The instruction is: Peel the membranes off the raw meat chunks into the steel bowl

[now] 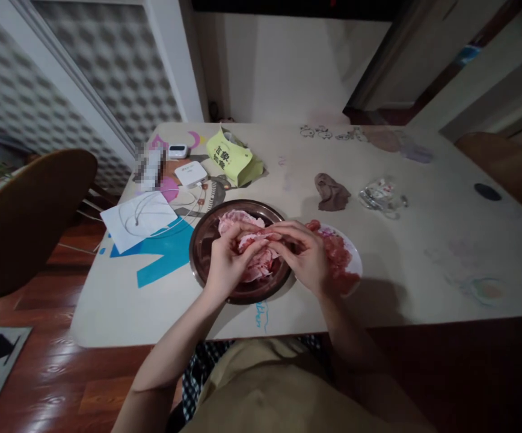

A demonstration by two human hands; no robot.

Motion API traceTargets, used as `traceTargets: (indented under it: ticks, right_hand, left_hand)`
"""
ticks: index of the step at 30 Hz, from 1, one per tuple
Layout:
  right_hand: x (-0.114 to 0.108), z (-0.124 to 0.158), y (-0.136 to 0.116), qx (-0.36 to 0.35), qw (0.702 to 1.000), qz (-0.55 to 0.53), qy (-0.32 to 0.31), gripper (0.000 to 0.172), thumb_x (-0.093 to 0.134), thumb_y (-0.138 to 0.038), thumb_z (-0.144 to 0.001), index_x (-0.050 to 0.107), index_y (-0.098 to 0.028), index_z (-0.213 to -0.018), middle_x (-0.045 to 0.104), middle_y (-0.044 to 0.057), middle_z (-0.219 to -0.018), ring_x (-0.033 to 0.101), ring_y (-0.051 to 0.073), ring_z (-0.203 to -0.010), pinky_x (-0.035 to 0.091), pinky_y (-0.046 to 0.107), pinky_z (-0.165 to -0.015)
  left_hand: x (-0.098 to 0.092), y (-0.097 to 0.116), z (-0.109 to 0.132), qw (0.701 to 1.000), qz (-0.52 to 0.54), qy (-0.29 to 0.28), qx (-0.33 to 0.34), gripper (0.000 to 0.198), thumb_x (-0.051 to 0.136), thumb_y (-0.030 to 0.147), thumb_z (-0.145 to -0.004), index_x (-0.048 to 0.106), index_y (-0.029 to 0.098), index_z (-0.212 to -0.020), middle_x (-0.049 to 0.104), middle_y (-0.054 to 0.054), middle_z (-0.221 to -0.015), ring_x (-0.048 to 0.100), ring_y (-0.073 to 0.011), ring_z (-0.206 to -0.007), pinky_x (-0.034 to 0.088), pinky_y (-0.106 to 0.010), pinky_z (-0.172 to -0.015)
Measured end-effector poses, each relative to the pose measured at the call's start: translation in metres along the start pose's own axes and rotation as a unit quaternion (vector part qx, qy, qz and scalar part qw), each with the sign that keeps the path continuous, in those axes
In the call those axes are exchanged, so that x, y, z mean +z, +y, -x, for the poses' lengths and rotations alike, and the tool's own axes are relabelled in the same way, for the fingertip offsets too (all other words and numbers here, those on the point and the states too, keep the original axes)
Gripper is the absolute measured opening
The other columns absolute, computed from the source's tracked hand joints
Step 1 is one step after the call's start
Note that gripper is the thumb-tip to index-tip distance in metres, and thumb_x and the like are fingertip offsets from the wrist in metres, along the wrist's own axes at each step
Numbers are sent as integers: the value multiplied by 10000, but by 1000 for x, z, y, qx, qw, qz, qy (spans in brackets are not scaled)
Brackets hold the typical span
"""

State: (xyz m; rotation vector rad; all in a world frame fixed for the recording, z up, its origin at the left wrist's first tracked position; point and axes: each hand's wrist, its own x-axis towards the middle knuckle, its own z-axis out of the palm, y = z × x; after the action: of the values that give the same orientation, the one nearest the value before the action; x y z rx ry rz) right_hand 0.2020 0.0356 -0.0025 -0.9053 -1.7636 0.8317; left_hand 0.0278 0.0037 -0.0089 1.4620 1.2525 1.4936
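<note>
I watch through the feed as my two bare forearms angle inward, the left forearm [177, 337] slanting up to the right, the right forearm [346, 331], more shadowed, leaning left. My left hand [229, 258] and right hand [308, 255] meet closely, fingers bent, thumbs [251, 252] opposed beneath them, each in a pinching pose

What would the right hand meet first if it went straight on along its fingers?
Likely the pink piece before it, then the left hand just beyond, though depth is unclear.
</note>
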Motion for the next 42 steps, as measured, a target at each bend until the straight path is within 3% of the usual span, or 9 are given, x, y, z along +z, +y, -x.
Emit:
traceTargets:
  ticks: [4, 8, 12, 19, 24, 29, 33, 37, 42]
  right_hand:
    - [-27, 9, -3, -33, 998, 39, 21, 163, 742, -213, -902, 755, -265, -1055, 766, 30, -1064, 716, 189, -1032, 580, 344, -945]
    - [-49, 27, -4, -80, 988, 100, 91, 247, 723, -186, -912, 747, -289, -1136, 784, 21, -1116, 733, 196, -1064, 582, 361, -992]
    - [-65, 50, 0, -83, 977, 129, 149, 297, 692, -129, -917, 733, -283, -1168, 790, 18, -1089, 743, 186, -1034, 586, 362, -999]
    - [-87, 80, 26, -89, 958, 186, 200, 365, 674, -73, -917, 704, -263, -1227, 793, 32, -1049, 754, 166, -962, 631, 321, -913]
    - [-98, 92, 40, -142, 931, 272, 199, 457, 659, -33, -914, 653, -219, -1332, 795, 68, -1060, 760, 188, -982, 647, 341, -918]
    - [-97, 105, 51, -167, 902, 347, 194, 575, 685, -26, -896, 557, -136, -1446, 778, 109, -1145, 739, 219, -1089, 628, 369, -1022]
    - [-94, 112, 58, -163, 892, 364, 213, 595, 682, -43, -910, 526, -158, -1473, 775, 84, -1174, 728, 214, -1103, 626, 395, -1044]
    - [-96, 110, 61, -165, 878, 371, 255, 592, 734, -36, -870, 589, -205, -1418, 796, 56, -1083, 739, 196, -1032, 645, 374, -1001]
    - [-98, 102, 60, -136, 914, 292, 248, 520, 695, -49, -899, 623, -245, -1376, 797, 33, -1025, 742, 183, -963, 635, 395, -996]
  left_hand:
    - [27, 10, 4, 999, -32, -15, 24, 181, 803, 257, -857, 729, 184, -1005, 776, -25, -974, 737, -139, -897, 562, -205, -834]
    - [59, 20, 12, 997, -37, -16, 68, 189, 768, 205, -886, 745, 205, -1073, 781, -35, -1021, 738, -146, -928, 570, -231, -875]
    - [87, 26, 16, 988, -75, -16, 136, 151, 752, 180, -895, 759, 197, -1045, 757, -49, -1013, 707, -155, -957, 568, -266, -901]
    - [121, 11, 25, 969, -142, -84, 186, 298, 649, 67, -941, 719, 199, -1198, 754, -58, -1125, 710, -133, -1036, 569, -251, -959]
    - [132, -3, 31, 932, -216, -115, 269, 389, 587, 21, -953, 672, 201, -1286, 760, -60, -1214, 721, -144, -1126, 577, -256, -997]
    - [137, -7, 35, 910, -265, -119, 295, 344, 622, 65, -953, 671, 167, -1278, 775, -86, -1184, 751, -161, -1092, 609, -249, -946]
    - [137, -10, 37, 901, -275, -103, 320, 324, 699, 85, -917, 695, 163, -1231, 786, -85, -1153, 769, -159, -1036, 622, -216, -869]
    - [135, -14, 33, 907, -271, -81, 311, 301, 733, 104, -897, 715, 172, -1190, 799, -77, -1093, 781, -156, -965, 628, -220, -850]
    - [135, -13, 31, 936, -224, -94, 256, 324, 717, 101, -909, 714, 212, -1213, 795, -53, -1102, 774, -151, -973, 630, -248, -890]
